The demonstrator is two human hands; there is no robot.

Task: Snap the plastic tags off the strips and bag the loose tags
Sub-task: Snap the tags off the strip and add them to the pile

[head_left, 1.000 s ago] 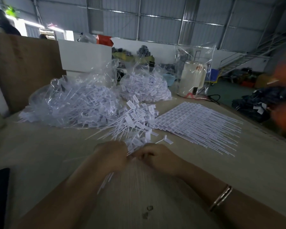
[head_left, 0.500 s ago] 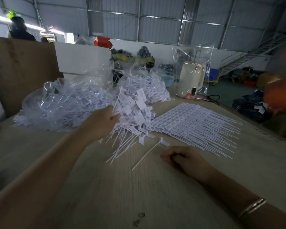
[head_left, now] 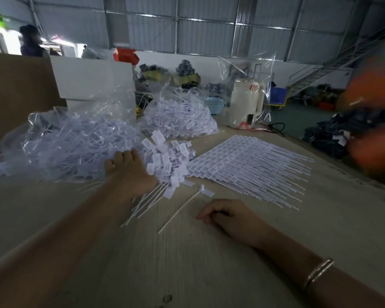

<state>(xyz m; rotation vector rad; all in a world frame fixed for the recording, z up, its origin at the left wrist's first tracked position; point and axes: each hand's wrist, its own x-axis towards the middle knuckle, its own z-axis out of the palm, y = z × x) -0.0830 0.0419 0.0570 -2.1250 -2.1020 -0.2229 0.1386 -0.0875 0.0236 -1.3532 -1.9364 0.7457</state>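
Left hand [head_left: 129,172] grips a tag bundle [head_left: 165,163]; right hand [head_left: 227,215] rests curled, empty. Carry the bundle level into the bag [head_left: 76,141].

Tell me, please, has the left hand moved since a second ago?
Yes. The left hand has gone forward from beside the right hand, up to the near bag, and grips a bunch of tags.
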